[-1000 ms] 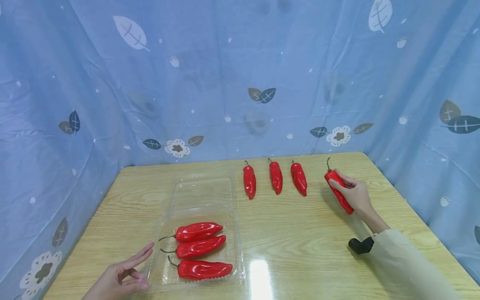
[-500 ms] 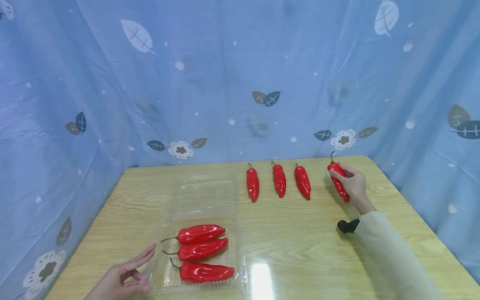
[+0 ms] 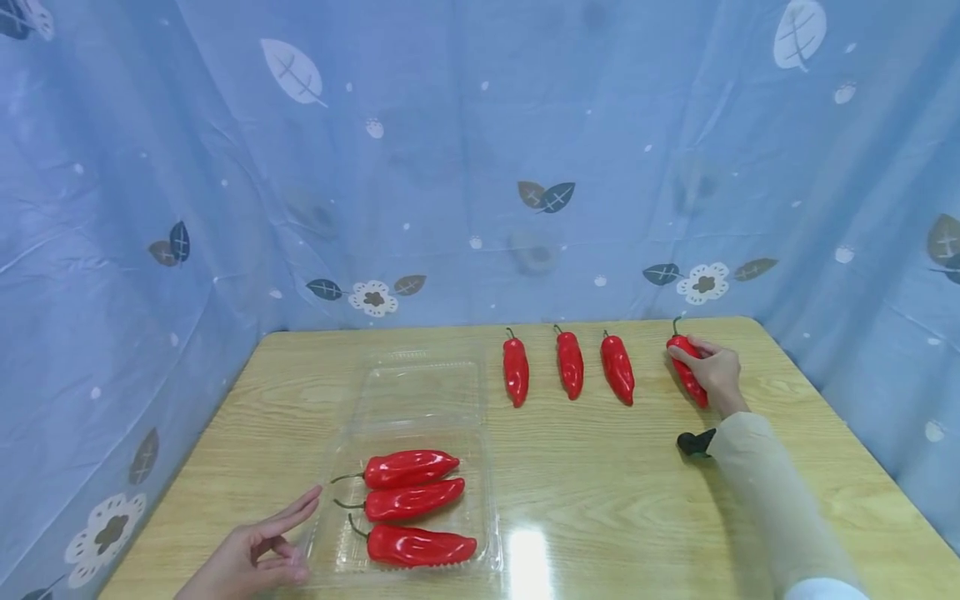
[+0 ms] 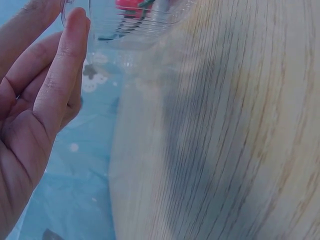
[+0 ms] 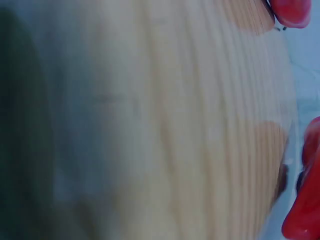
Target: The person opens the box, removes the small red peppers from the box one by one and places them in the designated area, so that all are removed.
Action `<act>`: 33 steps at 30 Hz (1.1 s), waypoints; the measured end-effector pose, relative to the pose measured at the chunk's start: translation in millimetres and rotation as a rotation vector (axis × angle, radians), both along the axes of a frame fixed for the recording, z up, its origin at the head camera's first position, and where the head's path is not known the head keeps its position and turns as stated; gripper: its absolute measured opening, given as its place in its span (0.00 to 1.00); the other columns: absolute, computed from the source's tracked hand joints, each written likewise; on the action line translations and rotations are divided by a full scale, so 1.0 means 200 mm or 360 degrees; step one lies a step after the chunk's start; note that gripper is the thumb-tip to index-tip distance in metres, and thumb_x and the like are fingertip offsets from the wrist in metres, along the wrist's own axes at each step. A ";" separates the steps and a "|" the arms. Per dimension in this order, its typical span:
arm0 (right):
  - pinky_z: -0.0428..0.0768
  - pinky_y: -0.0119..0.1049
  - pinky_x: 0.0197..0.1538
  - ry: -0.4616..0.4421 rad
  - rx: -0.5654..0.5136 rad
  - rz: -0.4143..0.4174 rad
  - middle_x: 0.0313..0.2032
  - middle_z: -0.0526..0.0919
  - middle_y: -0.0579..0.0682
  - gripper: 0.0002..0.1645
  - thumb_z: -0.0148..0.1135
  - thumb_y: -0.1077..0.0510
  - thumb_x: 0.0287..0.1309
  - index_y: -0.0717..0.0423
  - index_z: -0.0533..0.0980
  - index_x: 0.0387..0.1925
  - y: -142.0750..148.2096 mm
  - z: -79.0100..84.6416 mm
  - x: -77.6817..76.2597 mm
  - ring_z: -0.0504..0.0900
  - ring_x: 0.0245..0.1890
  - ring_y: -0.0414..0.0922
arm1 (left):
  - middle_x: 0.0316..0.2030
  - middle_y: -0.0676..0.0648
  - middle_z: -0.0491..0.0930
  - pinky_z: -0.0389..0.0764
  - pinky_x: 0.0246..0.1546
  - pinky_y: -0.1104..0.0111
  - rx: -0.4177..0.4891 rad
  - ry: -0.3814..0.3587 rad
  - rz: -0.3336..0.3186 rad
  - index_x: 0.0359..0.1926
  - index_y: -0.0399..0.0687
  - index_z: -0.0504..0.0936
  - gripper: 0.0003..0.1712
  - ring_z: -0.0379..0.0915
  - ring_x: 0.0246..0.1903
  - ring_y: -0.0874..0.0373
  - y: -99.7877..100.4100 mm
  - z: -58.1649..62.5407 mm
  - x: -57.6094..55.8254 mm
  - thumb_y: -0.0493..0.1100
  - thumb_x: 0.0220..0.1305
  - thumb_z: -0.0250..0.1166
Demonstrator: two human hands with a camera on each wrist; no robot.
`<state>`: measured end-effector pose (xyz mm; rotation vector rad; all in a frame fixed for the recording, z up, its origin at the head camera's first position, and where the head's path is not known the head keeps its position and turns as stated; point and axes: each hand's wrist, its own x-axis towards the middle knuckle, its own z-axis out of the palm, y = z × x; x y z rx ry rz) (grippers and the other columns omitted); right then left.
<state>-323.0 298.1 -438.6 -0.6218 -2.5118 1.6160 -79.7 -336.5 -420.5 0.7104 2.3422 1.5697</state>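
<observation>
At the table's back right, my right hand (image 3: 712, 371) holds a red pepper (image 3: 679, 343) between thumb and fingers, its green stem pointing away from me. Part of that pepper is hidden behind the hand. To its left lie a red pepper (image 3: 618, 370), another red pepper (image 3: 570, 365) and a third red pepper (image 3: 516, 372) in a row. My left hand (image 3: 258, 546) is at the left side of a clear plastic clamshell box (image 3: 487, 517), fingers extended and fingertips right at its rim. Inside the box, three red peppers (image 3: 420, 546) lie side by side, stems left.
The box's open lid (image 3: 422, 392) lies flat behind its base. Under my right sleeve (image 3: 765, 492) a small black object (image 3: 693, 443) shows near the wrist. A blue patterned curtain (image 3: 450, 167) surrounds the wooden table (image 3: 600, 517) at the back and sides.
The pepper in my right hand has moved farther back and lower, into line with the row on the table. My left hand stays at the box. The head view has shifted slightly.
</observation>
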 end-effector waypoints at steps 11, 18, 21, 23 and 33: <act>0.66 0.50 0.64 -0.0073 0.0152 0.0054 0.69 0.58 0.65 0.40 0.63 0.45 0.60 0.57 0.62 0.68 -0.03 0.02 -0.02 0.57 0.68 0.60 | 0.68 0.72 0.56 0.78 0.37 0.72 0.0025 0.0043 -0.0039 0.68 0.32 0.61 0.37 0.77 0.31 0.59 0.00 0.00 0.01 0.30 0.59 0.65; 0.64 0.52 0.64 -0.0120 0.0180 0.0031 0.69 0.55 0.69 0.41 0.61 0.44 0.61 0.58 0.60 0.69 -0.03 0.03 0.00 0.55 0.68 0.63 | 0.67 0.73 0.57 0.78 0.36 0.72 0.0034 0.0017 -0.0032 0.70 0.46 0.63 0.40 0.77 0.30 0.59 -0.01 -0.01 0.01 0.29 0.58 0.65; 0.64 0.52 0.65 -0.0122 0.0193 0.0020 0.69 0.55 0.70 0.41 0.61 0.44 0.61 0.59 0.59 0.69 -0.03 0.03 0.01 0.55 0.68 0.64 | 0.67 0.73 0.57 0.79 0.34 0.72 0.0030 0.0016 -0.0041 0.70 0.47 0.63 0.40 0.77 0.30 0.59 -0.01 -0.01 0.01 0.29 0.58 0.65; 0.62 0.51 0.66 -0.0120 0.0188 0.0006 0.69 0.56 0.68 0.42 0.61 0.44 0.62 0.60 0.58 0.69 -0.02 0.03 0.01 0.55 0.68 0.63 | 0.67 0.73 0.57 0.78 0.33 0.72 0.0037 0.0012 -0.0052 0.70 0.48 0.63 0.39 0.77 0.29 0.59 -0.01 -0.01 0.00 0.29 0.58 0.65; 0.63 0.45 0.65 -0.0055 0.0030 -0.0050 0.66 0.63 0.64 0.44 0.61 0.44 0.61 0.63 0.58 0.69 -0.01 0.05 0.00 0.62 0.67 0.57 | 0.67 0.73 0.57 0.78 0.36 0.73 0.0080 -0.0020 -0.0080 0.70 0.49 0.62 0.39 0.78 0.30 0.58 -0.01 0.01 0.00 0.28 0.59 0.64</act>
